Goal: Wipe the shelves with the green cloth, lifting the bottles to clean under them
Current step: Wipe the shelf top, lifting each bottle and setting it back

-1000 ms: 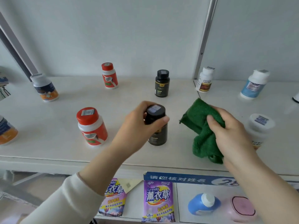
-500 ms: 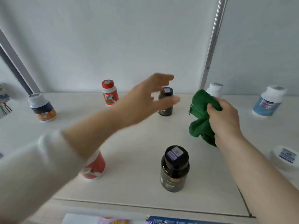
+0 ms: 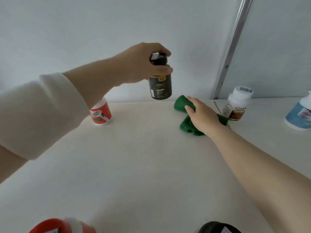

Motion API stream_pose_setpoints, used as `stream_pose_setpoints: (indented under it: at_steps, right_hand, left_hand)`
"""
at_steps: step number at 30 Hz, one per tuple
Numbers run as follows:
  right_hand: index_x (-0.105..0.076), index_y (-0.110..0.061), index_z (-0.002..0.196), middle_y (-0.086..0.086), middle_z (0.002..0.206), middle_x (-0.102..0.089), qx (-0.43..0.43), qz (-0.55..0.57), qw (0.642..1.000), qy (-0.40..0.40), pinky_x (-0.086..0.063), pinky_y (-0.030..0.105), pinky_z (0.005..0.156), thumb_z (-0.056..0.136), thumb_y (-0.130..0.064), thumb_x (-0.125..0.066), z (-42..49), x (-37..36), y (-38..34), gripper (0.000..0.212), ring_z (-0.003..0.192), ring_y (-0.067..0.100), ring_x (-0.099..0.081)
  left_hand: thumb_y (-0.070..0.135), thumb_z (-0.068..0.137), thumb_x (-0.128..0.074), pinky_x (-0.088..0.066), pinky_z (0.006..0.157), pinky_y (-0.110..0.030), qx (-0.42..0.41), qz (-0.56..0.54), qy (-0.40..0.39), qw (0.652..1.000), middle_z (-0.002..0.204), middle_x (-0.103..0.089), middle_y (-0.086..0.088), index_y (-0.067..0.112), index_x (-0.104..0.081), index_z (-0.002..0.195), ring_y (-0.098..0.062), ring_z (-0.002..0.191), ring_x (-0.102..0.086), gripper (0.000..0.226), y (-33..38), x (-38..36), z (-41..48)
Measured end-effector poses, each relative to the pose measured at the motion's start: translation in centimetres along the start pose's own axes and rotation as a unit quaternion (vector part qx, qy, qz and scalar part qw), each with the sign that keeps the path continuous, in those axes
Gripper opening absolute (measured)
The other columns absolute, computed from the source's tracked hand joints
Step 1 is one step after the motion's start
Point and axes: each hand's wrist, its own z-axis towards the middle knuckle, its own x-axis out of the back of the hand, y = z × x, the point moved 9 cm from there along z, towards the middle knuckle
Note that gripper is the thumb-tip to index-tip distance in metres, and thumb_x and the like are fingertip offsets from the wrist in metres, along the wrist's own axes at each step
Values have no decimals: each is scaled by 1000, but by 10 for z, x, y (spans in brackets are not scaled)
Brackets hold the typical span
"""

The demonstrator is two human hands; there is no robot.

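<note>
Over the back edge of the white shelf (image 3: 143,157) the left hand (image 3: 141,63) clamps the cap and neck of a small dark plastic bottle (image 3: 160,86), held clear of the board. It looks light, stiff and smooth, so the neck suits gripping. Right of it, the right hand (image 3: 201,116) grips the soft bunched green cloth (image 3: 182,102), pressed onto the shelf.
</note>
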Motion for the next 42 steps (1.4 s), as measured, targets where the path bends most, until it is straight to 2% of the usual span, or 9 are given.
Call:
stream_pose_setpoints:
  at_steps: [10,13,15,17,20,24,31,36,42]
  right_hand:
    - [-61,-41,103,-18,115,-62,208,118,929,-284,-34,5,98,85,-11,-60,-78,-41,-67,35,109,-10,-52]
    - [-61,-36,101,-11,104,-65,177,180,950,-185,-40,5,88,84,-7,-61,-39,-16,-70,34,89,-7,-59]
    - [-63,-28,110,-6,110,-65,146,136,979,-34,-37,0,80,86,-9,-58,-1,-1,-65,31,93,3,-57]
    - [-58,-22,121,0,124,-61,128,62,990,16,-33,4,79,89,-12,-55,23,-14,-69,34,106,15,-55]
    - [-50,-24,129,-1,137,-51,167,15,983,-75,-32,19,94,92,-16,-50,35,-65,-92,38,124,20,-47]
    - [-53,-31,125,-8,138,-49,240,41,953,-179,-28,14,96,91,-16,-52,7,-85,-117,38,128,10,-42]
    - [-62,-33,94,-4,108,-67,217,96,913,-332,-39,13,92,85,-7,-59,-47,-60,-96,28,100,7,-59]
    - [-61,-25,110,-5,108,-61,180,153,952,-197,-39,19,91,86,-9,-58,-6,-37,-104,29,103,10,-55]
    - [-62,-31,107,-21,103,-60,204,107,931,-285,-34,0,87,86,-14,-59,-40,-73,-106,27,99,-3,-54]
  left_hand:
    - [37,86,-57,-41,51,-9,8,-9,49,999,99,-52,12,31,-51,121,-3,70,-53,37,-5,41,-14]
    - [37,86,-57,-36,42,3,4,-14,44,999,86,-46,21,30,-51,120,0,69,-51,36,-2,41,-17]
    - [38,86,-56,-36,41,3,1,-6,50,999,85,-45,21,31,-50,120,0,69,-51,36,-2,46,-18]
    - [40,86,-55,-41,46,-3,2,4,59,998,91,-48,18,33,-50,121,-1,70,-51,36,-7,51,-18]
    - [41,86,-54,-37,55,-13,-2,22,79,997,105,-49,11,33,-49,121,-2,71,-51,36,-14,58,-20]
    - [40,87,-53,-40,55,-6,-1,33,87,996,107,-47,11,30,-48,125,1,71,-50,39,-16,60,-25]
    - [36,86,-57,-37,46,1,-10,6,64,998,105,-48,10,28,-50,123,0,68,-49,38,-11,53,-27]
    - [38,86,-55,-38,55,-5,-30,29,71,997,106,-47,10,28,-49,124,2,68,-47,40,-6,52,-26]
    - [38,88,-53,-34,52,-5,-29,56,59,996,107,-45,11,29,-46,127,4,69,-45,41,-6,42,-25]
